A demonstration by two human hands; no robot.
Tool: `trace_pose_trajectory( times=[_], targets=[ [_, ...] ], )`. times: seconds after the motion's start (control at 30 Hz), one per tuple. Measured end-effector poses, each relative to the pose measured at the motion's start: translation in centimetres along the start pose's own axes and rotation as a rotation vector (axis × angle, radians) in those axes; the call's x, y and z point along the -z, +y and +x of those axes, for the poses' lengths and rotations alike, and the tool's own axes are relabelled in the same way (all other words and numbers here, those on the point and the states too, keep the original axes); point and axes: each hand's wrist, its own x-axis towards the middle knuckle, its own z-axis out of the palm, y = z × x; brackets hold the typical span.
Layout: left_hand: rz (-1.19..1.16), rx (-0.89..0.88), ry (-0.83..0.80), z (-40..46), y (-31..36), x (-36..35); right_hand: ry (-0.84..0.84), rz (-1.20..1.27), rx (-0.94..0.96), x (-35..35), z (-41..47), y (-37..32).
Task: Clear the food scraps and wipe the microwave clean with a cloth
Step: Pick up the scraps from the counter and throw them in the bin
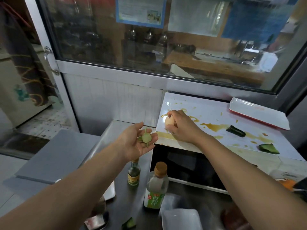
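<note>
The white microwave [214,113] stands at the right, its top smeared with brown sauce [214,127] and flecked with small yellow bits. My right hand [179,127] rests on the top's left part, fingers curled round a pale eggshell-like scrap [168,122]. My left hand [134,143] hovers palm up just left of the microwave, cradling pale green vegetable scraps [146,138] in relaxed fingers. Two dark green vegetable pieces lie on the top, one in the middle right [235,130] and one near the front right edge [269,148]. No cloth is in view.
A red-and-white tray [259,113] lies at the microwave's back right. In front stand a white vinegar bottle [156,186] and a small dark bottle [133,173]. A white container [181,219] and a green scrap [128,224] sit on the counter. A window wall rises behind.
</note>
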Motion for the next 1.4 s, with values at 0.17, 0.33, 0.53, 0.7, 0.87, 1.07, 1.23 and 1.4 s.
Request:
trace_pose_trajectory(
  times=[0.17,0.33,0.53,0.7,0.87,1.07,1.23,1.4],
  targets=[
    [0.006,-0.005,0.004,-0.2,0.2,0.3,0.011,-0.007,-0.023,-0.3,0.1,-0.3],
    [0.002,-0.007,-0.006,-0.6,-0.1,-0.3,0.08,-0.031,0.019,0.6,-0.5,-0.3],
    [0.005,-0.004,-0.032,-1.3,-1.0,-2.0,0.137,-0.034,0.054,2.8,-2.5,-0.3],
    [0.038,-0.018,-0.044,-2.0,-2.2,-4.0,0.156,-0.065,0.057,4.6,-5.2,0.5],
    [0.07,-0.024,-0.038,-2.9,-4.4,-6.4,0.164,-0.073,0.059,6.1,-8.2,2.4],
    [0.113,0.007,-0.037,-3.7,-8.2,-8.0,0.174,-0.1,0.027,6.6,-12.3,4.5],
    [0.154,0.026,-0.079,-4.5,-10.4,-8.8,0.194,-0.116,-0.034,6.9,-16.2,5.4],
    [0.193,0.064,-0.141,-6.1,-11.4,-8.6,0.207,-0.149,-0.127,6.9,-20.5,4.5]
  ],
)
